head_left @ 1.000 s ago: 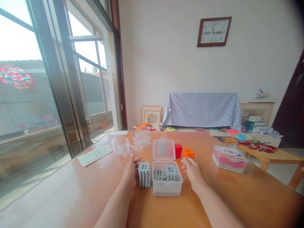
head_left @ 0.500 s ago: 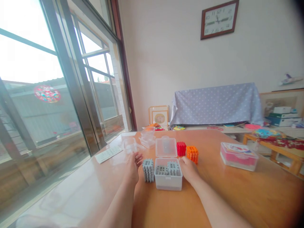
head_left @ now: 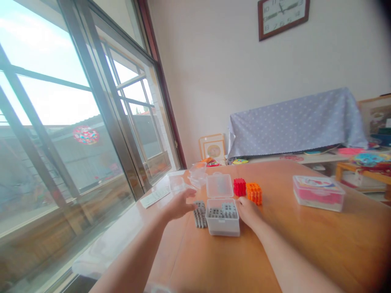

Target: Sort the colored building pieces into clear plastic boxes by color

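A clear plastic box (head_left: 223,228) stands on the table with its lid (head_left: 219,185) hinged back. Inside it are two stacks of grey interlocking plastic pieces (head_left: 229,210). My right hand (head_left: 249,211) is at the box's right wall, its fingers curled against the rim and partly hidden. Another grey stack (head_left: 200,215) stands just left of the box. My left hand (head_left: 181,204) is at the upper left of this stack, thumb and fingers apart, with nothing in it. Whether the thumb touches the stack I cannot tell.
Behind the box stand a red stack (head_left: 240,187) and an orange stack (head_left: 254,193). Clear containers (head_left: 198,176) and a printed sheet (head_left: 155,197) lie at the back left. A lidded box with pink contents (head_left: 318,193) stands at the right. A window runs along the left.
My left hand has turned from upright beside the grey stack to reaching toward its top, fingers pointing right. My right hand stays at the box. The camera view has tilted and shifted.
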Available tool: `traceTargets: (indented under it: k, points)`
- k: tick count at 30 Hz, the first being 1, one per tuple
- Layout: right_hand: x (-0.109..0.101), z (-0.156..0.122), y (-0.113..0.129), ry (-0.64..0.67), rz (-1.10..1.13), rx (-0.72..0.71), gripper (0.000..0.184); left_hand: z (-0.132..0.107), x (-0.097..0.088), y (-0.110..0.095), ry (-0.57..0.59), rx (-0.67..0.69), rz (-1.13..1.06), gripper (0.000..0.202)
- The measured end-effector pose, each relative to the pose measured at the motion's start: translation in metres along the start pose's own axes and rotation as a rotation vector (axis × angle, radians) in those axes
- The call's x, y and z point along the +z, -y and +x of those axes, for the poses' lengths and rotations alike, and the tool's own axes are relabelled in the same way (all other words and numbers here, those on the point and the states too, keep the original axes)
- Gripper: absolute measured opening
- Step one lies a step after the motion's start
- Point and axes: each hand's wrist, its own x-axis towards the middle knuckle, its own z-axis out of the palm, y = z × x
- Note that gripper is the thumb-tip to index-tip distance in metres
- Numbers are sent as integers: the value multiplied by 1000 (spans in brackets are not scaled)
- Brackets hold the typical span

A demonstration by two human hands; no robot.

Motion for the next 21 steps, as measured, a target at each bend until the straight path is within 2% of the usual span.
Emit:
traceTargets:
  k: [4, 9, 15, 21]
  points:
    - [-1, 0, 1, 11, 3, 4, 37, 11, -5, -9, 194, -1, 298, 71]
    - [-4, -2, 3, 18, 6, 0, 40, 25, -8, -14, 322, -59, 465, 80]
    - [-3, -3, 5, 15, 11, -17, 37, 35, -8, -9, 339, -117, 474, 76]
    - [-1, -1, 6, 14, 0, -9, 35, 34, -4, -9, 336, -151, 432, 67]
